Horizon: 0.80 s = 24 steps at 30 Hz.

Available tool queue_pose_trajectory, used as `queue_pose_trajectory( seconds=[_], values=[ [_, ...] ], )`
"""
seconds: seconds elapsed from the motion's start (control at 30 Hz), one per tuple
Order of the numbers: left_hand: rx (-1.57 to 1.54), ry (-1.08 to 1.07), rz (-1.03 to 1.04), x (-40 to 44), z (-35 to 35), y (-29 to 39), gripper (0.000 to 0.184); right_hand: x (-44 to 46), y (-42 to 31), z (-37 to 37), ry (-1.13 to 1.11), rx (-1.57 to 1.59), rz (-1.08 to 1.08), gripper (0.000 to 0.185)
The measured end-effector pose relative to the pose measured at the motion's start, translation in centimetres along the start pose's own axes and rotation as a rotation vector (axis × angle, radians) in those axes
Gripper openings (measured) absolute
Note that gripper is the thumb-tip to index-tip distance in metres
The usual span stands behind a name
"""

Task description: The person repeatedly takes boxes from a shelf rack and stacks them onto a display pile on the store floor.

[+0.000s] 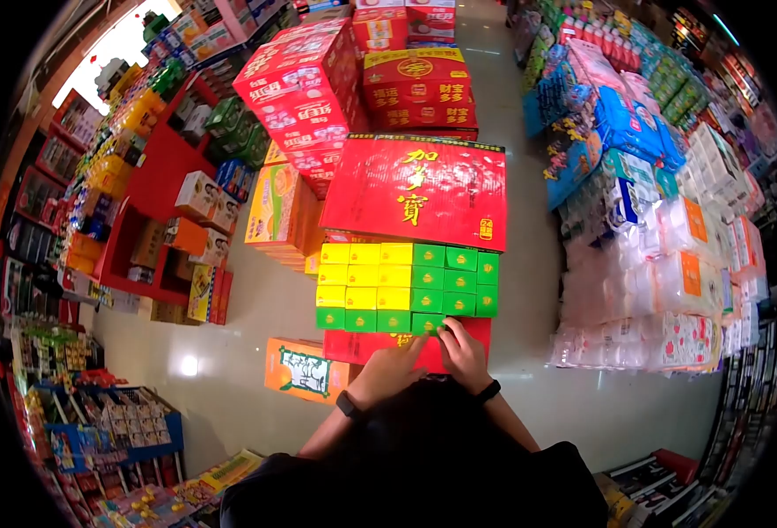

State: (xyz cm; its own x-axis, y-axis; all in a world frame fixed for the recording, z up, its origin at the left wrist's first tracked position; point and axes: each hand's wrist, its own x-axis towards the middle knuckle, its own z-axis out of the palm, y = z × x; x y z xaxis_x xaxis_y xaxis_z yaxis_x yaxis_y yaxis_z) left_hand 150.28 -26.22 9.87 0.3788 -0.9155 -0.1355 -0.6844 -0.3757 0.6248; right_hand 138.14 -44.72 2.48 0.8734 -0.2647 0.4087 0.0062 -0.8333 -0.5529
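Note:
Small yellow boxes (362, 275) and small green boxes (460, 281) stand in tight rows on a red carton. In the front row, one small green box (428, 324) sits slightly nearer me than those to its left. My right hand (464, 354) has its bent fingers at that box's right edge. My left hand (390, 370) meets the box's near edge with fingertips drawn together, partly hidden by the back of the hand. Beneath the hands shows the red carton (357, 346). Behind the rows lies a large red carton (416, 189) with yellow characters.
Pink-and-red cartons (305, 97) and red gift boxes (416, 88) are stacked beyond. An orange carton (305, 370) lies on the floor at left. Wrapped tissue packs (643, 290) line the right side. A red shelf (146, 202) stands left.

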Motion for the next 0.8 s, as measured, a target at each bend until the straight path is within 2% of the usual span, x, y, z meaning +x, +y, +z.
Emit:
queue_pose_trajectory(
  seconds=[0.2,0.43,0.63,0.8],
  values=[
    [0.002,-0.08,0.025,-0.2,-0.3,-1.6,0.08,-0.5,-1.0,1.1,0.057,0.01,0.061,0.025],
    [-0.084,-0.048,0.167,-0.9,0.8,-4.3,0.086,-0.3,-2.6,0.7,0.036,-0.016,0.108,0.041],
    [0.0,-0.064,0.209,-1.1,1.2,-5.5,0.089,-0.4,-3.3,1.3,0.028,-0.128,0.172,0.038],
    [0.005,-0.054,0.247,-1.2,1.3,-5.6,0.091,-0.2,-3.8,1.4,0.113,-0.219,0.129,0.031]
  ],
)
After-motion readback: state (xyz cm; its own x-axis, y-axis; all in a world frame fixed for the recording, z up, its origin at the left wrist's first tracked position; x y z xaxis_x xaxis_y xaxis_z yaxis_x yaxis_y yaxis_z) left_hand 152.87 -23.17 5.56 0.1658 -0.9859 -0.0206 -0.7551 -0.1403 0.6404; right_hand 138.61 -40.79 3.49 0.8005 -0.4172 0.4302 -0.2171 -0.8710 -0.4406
